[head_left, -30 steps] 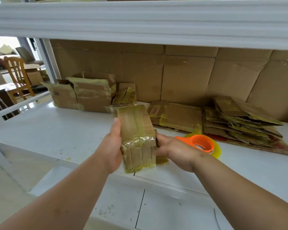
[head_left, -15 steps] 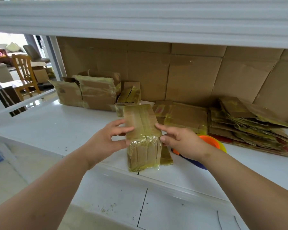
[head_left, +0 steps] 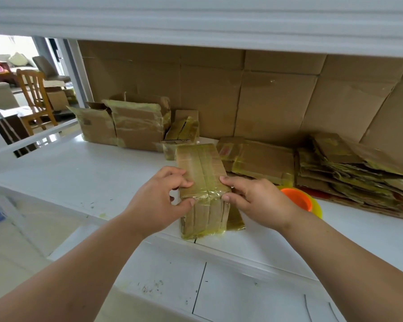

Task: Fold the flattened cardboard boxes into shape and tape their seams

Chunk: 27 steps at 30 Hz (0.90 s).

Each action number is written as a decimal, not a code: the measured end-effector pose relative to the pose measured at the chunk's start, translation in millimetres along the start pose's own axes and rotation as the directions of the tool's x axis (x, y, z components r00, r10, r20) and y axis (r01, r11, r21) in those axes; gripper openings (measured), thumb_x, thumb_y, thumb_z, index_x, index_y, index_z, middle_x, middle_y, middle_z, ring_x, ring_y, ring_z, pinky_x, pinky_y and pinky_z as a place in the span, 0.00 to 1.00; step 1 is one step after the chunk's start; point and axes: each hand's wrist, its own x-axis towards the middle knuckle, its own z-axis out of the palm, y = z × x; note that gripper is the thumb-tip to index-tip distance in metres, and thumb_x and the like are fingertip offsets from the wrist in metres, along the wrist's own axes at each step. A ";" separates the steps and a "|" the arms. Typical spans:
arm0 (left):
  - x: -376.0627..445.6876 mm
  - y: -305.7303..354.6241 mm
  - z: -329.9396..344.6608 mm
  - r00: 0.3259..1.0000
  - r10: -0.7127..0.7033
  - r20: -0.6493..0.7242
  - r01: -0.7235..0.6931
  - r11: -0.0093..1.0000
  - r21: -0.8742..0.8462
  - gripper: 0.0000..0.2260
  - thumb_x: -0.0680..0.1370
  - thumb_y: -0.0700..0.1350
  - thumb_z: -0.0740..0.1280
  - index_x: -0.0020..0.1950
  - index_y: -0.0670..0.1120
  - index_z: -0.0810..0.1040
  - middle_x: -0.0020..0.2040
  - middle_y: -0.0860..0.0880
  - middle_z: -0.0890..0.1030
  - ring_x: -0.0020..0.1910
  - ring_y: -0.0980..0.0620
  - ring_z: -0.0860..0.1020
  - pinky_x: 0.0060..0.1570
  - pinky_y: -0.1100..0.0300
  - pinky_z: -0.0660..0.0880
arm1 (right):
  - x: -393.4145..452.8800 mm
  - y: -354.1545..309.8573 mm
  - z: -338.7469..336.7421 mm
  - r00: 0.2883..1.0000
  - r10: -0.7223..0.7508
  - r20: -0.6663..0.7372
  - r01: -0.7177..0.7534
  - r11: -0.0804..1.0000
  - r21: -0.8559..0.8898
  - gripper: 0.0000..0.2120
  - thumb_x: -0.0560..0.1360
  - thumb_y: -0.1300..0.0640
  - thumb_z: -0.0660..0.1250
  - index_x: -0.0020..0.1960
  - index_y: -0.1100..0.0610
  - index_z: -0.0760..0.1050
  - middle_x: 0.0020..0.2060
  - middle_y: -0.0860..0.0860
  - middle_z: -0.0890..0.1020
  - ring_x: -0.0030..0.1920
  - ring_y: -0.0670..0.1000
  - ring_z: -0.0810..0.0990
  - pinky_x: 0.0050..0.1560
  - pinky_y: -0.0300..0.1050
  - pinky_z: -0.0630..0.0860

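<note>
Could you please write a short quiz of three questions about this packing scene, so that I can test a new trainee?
1. True or false: the orange tape roll lies to the left of the folded box.
2. Which hands grip the folded box? A) only the left hand B) only the right hand C) both
3. Fill in: the pile of flattened boxes lies on the white shelf, at its ____ side.

Key
1. False; it lies to the right, behind the right hand.
2. C
3. right
</note>
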 end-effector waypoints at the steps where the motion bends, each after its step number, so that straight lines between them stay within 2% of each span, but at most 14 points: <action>1: 0.5 1.2 2.9 1.000 0.005 -0.010 -0.005 1.000 0.000 0.13 0.71 0.51 0.76 0.53 0.60 0.78 0.60 0.69 0.69 0.56 0.66 0.74 0.49 0.67 0.75 | 0.0 -0.5 0.6 1.000 -0.002 -0.015 0.002 1.000 -0.014 0.25 0.80 0.42 0.62 0.75 0.46 0.67 0.56 0.47 0.83 0.53 0.46 0.80 0.55 0.43 0.76; 4: 3.8 2.8 8.7 0.999 0.023 -0.030 -0.023 0.999 0.029 0.16 0.69 0.56 0.76 0.52 0.56 0.75 0.57 0.66 0.68 0.56 0.59 0.74 0.51 0.58 0.77 | 0.5 -3.5 2.9 0.998 -0.010 -0.055 0.009 1.000 -0.021 0.25 0.79 0.41 0.64 0.74 0.47 0.69 0.55 0.47 0.84 0.54 0.48 0.81 0.54 0.43 0.76; 7: 6.7 7.8 12.8 0.999 -0.004 -0.040 0.008 0.996 0.093 0.20 0.67 0.62 0.75 0.52 0.55 0.73 0.56 0.61 0.68 0.54 0.56 0.74 0.52 0.57 0.76 | 1.6 -7.1 4.5 0.998 -0.030 -0.057 0.026 0.998 -0.060 0.32 0.75 0.36 0.66 0.74 0.50 0.69 0.58 0.47 0.83 0.54 0.48 0.82 0.55 0.46 0.77; 12: 6.1 10.1 21.5 0.985 0.038 -0.171 -0.007 0.984 0.178 0.19 0.69 0.59 0.76 0.50 0.50 0.75 0.53 0.58 0.70 0.50 0.54 0.74 0.47 0.52 0.77 | 6.7 -17.3 10.2 0.990 -0.021 -0.138 -0.003 0.986 -0.167 0.25 0.76 0.38 0.65 0.67 0.52 0.73 0.49 0.51 0.85 0.49 0.54 0.82 0.48 0.51 0.77; 14: 4.1 9.1 22.1 0.986 0.023 -0.168 0.005 0.986 0.164 0.20 0.68 0.59 0.77 0.51 0.50 0.76 0.54 0.60 0.70 0.47 0.55 0.76 0.46 0.53 0.77 | 5.1 -17.6 8.1 0.990 -0.007 -0.139 -0.008 0.994 -0.112 0.24 0.76 0.39 0.67 0.66 0.51 0.75 0.48 0.49 0.85 0.49 0.52 0.82 0.49 0.50 0.78; 17: 0.9 4.9 13.1 0.998 -0.049 -0.048 0.051 0.998 0.037 0.23 0.66 0.62 0.77 0.54 0.54 0.76 0.59 0.65 0.69 0.50 0.60 0.76 0.52 0.59 0.76 | -0.6 -8.6 0.0 0.998 0.053 -0.035 -0.048 0.991 0.126 0.23 0.78 0.42 0.66 0.71 0.47 0.73 0.55 0.41 0.81 0.52 0.44 0.80 0.56 0.44 0.77; 19: 0.2 0.7 -1.0 0.993 -0.090 0.073 0.099 0.985 -0.139 0.17 0.69 0.54 0.78 0.55 0.56 0.78 0.63 0.68 0.70 0.51 0.60 0.77 0.56 0.58 0.77 | -3.2 -0.3 -0.8 0.997 0.072 0.040 -0.080 0.957 0.280 0.21 0.80 0.47 0.64 0.73 0.43 0.69 0.57 0.41 0.81 0.55 0.44 0.80 0.61 0.47 0.77; 21: 0.6 -2.9 -13.8 0.981 -0.093 0.170 0.131 0.965 -0.228 0.17 0.72 0.42 0.77 0.57 0.59 0.80 0.65 0.67 0.71 0.49 0.56 0.78 0.58 0.57 0.78 | -2.7 5.7 1.4 0.995 0.087 0.048 -0.097 0.955 0.279 0.22 0.80 0.49 0.65 0.73 0.37 0.67 0.54 0.44 0.83 0.53 0.47 0.81 0.60 0.49 0.77; 22: 1.3 -4.9 -16.6 0.978 -0.088 0.187 0.130 0.966 -0.225 0.19 0.72 0.39 0.76 0.57 0.60 0.80 0.66 0.68 0.71 0.48 0.54 0.79 0.58 0.57 0.78 | -1.7 6.6 3.0 0.995 0.092 0.042 -0.100 0.963 0.252 0.23 0.80 0.48 0.65 0.73 0.36 0.67 0.52 0.44 0.83 0.52 0.47 0.81 0.59 0.48 0.77; 27: -0.2 -7.6 -8.4 0.995 -0.046 0.089 0.060 0.986 -0.153 0.20 0.73 0.41 0.76 0.57 0.63 0.79 0.65 0.69 0.71 0.44 0.56 0.80 0.55 0.62 0.78 | -0.2 -1.1 13.1 0.991 0.028 -0.130 -0.011 0.991 0.130 0.22 0.79 0.49 0.68 0.72 0.45 0.71 0.48 0.42 0.81 0.48 0.44 0.80 0.54 0.42 0.77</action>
